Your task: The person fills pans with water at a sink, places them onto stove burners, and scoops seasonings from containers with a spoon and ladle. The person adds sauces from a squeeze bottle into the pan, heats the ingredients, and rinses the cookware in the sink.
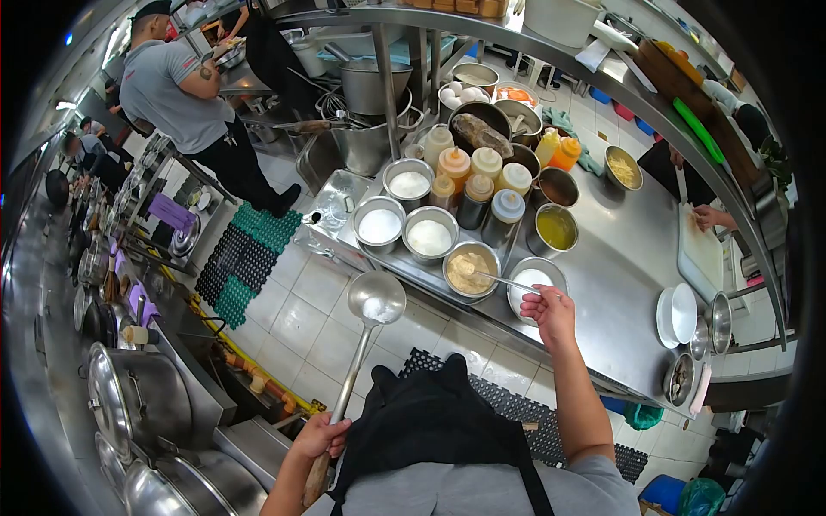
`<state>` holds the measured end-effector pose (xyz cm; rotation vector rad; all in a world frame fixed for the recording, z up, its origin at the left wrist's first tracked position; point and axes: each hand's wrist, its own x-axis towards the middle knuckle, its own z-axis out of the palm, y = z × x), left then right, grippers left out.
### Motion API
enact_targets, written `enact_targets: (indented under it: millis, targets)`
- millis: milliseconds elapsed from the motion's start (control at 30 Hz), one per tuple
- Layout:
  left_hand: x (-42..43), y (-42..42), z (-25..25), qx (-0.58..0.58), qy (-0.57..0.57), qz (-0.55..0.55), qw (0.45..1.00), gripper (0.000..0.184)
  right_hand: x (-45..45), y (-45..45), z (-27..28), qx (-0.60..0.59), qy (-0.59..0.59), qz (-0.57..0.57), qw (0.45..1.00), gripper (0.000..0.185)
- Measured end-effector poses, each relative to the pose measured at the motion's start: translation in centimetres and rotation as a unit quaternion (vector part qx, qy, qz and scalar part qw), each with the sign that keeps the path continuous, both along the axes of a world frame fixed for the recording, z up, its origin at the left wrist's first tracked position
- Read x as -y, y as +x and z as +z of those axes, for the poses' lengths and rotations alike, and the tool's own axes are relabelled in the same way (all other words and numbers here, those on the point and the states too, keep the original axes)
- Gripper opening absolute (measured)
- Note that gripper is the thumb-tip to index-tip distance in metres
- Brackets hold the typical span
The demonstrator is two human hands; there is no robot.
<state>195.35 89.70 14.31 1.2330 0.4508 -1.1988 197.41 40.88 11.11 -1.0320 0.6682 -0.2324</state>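
My left hand is closed round the wooden-ended handle of a large metal ladle, held out over the floor with some white powder or grains in its bowl. In my right hand is a thin metal spoon, its far end dipped into a beige paste in a round metal pot. Just below that hand stands a pot of white contents. Three more metal pots with white grains, one of them the nearest left pot, sit left of the paste.
Several squeeze bottles stand behind the pots, beside a pot of yellow-green liquid. White bowls are on the steel counter. At right, another person's hand is at a cutting board. A co-worker stands far left. Large pots are lower left.
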Motion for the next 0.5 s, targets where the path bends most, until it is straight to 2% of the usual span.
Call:
enact_targets:
  millis: [233, 500]
  targets:
    - [0.0, -0.3, 0.0, 0.015, 0.018, -0.008, 1.0, 0.032, 1.2, -2.4, -2.7, 0.02, 0.106, 0.005, 0.994, 0.024]
    - [0.9, -0.6, 1.0, 0.0, 0.023, -0.005, 1.0, 0.032, 1.0, -2.4, -2.3, 0.013, 0.084, 0.025, 0.996, 0.023]
